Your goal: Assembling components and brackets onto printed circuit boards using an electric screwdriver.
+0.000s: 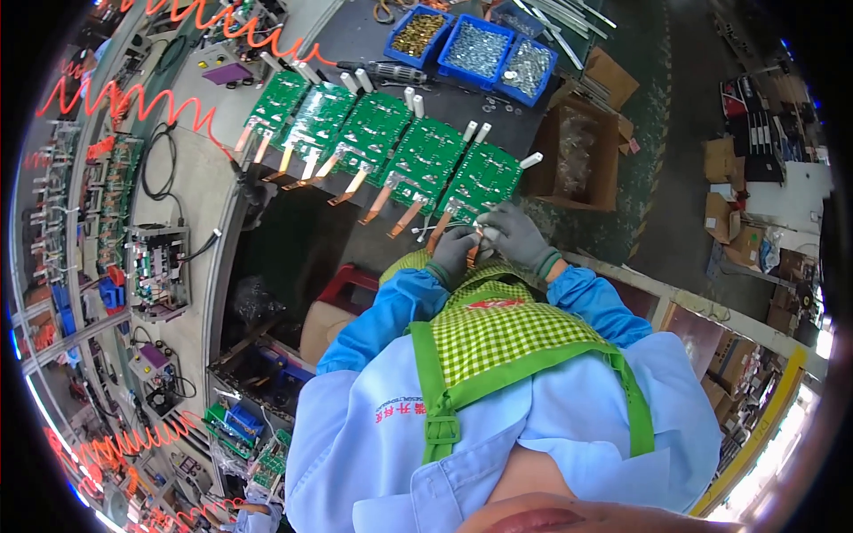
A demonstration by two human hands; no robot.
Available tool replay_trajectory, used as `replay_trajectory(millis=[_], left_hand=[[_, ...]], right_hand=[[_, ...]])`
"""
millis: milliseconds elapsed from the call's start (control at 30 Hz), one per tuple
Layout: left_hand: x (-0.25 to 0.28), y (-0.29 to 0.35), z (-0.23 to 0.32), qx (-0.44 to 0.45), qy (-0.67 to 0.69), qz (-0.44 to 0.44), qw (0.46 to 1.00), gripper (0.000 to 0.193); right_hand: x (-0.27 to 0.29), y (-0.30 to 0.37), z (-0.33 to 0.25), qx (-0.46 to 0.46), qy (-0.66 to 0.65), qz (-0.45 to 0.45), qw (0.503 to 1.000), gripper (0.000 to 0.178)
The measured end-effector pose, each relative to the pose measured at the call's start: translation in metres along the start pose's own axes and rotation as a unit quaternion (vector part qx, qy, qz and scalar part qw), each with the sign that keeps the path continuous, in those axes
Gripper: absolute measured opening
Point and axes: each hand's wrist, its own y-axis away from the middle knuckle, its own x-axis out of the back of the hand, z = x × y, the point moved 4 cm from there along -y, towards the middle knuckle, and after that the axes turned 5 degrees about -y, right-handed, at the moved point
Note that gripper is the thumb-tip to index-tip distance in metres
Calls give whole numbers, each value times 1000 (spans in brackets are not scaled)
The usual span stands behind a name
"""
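Observation:
Several green circuit boards (418, 158) lie in a slanting row on the dark bench top, with copper strips (409, 219) sticking out from their near edges and white posts at their far ends. At the near end of the rightmost board (480, 180), my two hands in grey gloves meet. My left hand (454, 250) is closed beside a copper strip (438, 231). My right hand (515, 235) has its fingers bent in a pinch close to the left fingertips. What the fingers grip is too small to make out. Thin white wires (425, 233) show just left of them.
Blue bins (475, 51) of small metal fasteners stand at the bench's far side, near a power screwdriver (391, 73). An open cardboard box (577, 155) holds clear plastic at the right. Orange coiled hoses (133, 93) hang over the left bench.

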Motion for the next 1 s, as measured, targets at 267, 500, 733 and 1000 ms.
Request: replay_trajectory(millis=[267, 500, 733, 1000], left_hand=[[-4, 6, 2, 48, 77, 32, 995, 19], [-6, 8, 8, 53, 93, 63, 992, 19], [-8, 17, 12, 97, 119, 106, 982, 23], [-4, 19, 14, 105, 68, 107, 986, 22]], right_hand=[[7, -3, -14, 14, 52, -19, 998, 24], [46, -3, -5, 80, 38, -21, 996, 13], [164, -105, 70, 31, 207, 235, 949, 26], [147, -242, 136, 20, 394, 143, 908, 28]])
